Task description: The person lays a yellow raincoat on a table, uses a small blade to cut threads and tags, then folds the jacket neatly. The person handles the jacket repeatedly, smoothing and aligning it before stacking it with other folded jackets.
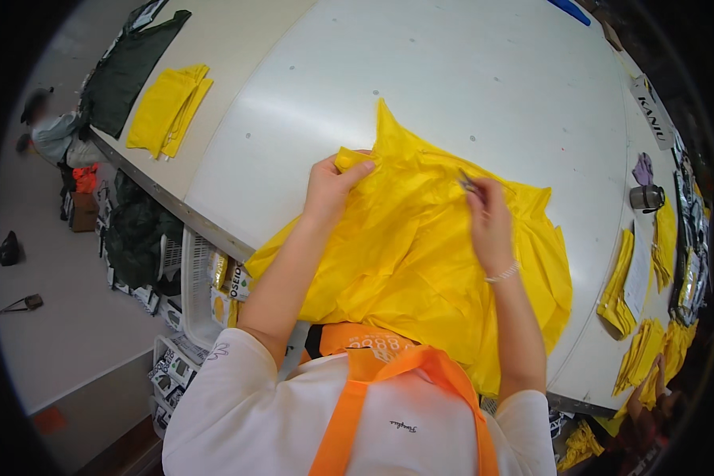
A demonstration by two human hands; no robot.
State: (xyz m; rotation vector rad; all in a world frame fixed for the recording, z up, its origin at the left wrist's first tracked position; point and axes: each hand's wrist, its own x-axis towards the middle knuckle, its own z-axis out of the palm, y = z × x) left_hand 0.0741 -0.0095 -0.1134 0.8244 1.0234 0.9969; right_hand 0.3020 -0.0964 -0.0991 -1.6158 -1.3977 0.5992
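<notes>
We have one yellow cloth lying creased across the near edge of the tabletop; our left hand pinches its border, and our right hand is curled around one small pair of snips over it. Toward the left edge we count one folded yellow bundle and one dark green cloth, toward the right edge one mug

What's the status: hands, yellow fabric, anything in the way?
Left hand gripping yellow fabric; right hand holding small dark tool. Fabric rumpled over table edge. Folded yellow stack apart, left.
</notes>
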